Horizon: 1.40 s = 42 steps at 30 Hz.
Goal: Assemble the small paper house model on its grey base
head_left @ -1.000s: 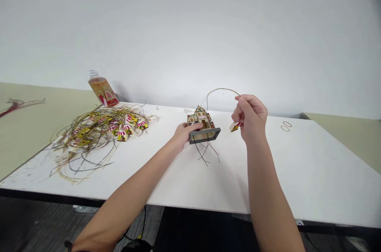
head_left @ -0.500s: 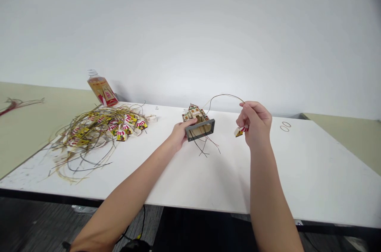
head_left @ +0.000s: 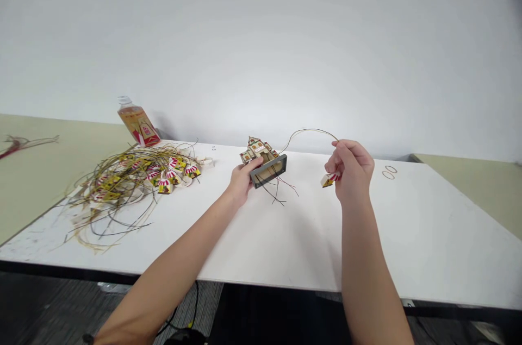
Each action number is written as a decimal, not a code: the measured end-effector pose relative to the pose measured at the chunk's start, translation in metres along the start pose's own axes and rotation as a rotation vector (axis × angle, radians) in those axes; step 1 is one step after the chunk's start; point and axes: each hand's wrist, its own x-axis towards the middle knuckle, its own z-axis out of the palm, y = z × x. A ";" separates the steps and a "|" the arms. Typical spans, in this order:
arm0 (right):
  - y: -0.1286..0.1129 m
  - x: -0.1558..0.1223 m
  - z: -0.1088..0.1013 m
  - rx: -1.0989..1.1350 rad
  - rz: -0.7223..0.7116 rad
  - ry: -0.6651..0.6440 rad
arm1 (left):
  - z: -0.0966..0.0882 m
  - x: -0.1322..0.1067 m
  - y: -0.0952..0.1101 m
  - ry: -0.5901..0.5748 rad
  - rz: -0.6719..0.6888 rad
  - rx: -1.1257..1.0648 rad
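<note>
1. Table (head_left: 285, 247): 1, white. The model house (head_left: 263, 163) is held just above its middle, so that's my landmark.
2. Pile of wired pieces (head_left: 134, 182): 1 heap, well left of the house. Its red-white bits are too tangled to count.
3. Hands: 2. Left hand (head_left: 241, 182) grips the house by its grey base, fingers curled round the edge, w/ the house tilted. Right hand (head_left: 350, 168), right of the house, pinches a thin wire (head_left: 310, 130) betw thumb & forefinger.
4. Bottle (head_left: 136, 126): 1, back-left of the house, beyond the pile.
5. Wire: 1 arcs from the house to the right hand. A few loose dark ends hang under the base.
6. Awning piece (head_left: 328, 178): 1, red-white, at the right fingertips, apart from the house.
7. Rings (head_left: 389, 172): 2, side by side, further right of the house than the right hand.
8. My read of the step: working the wire betw house & awning piece. Next move calls for a steady left grip & a gentle pull, as I judge the thin wire kinks easily.
</note>
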 end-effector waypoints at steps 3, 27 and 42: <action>0.000 0.000 0.001 -0.009 -0.002 -0.008 | 0.003 -0.001 0.002 0.086 0.067 0.016; 0.016 -0.020 0.021 -0.870 -0.054 -0.603 | 0.000 -0.014 -0.005 0.124 0.664 0.513; 0.037 -0.037 0.043 -1.080 -0.109 -0.638 | 0.009 -0.004 -0.013 0.075 0.236 0.056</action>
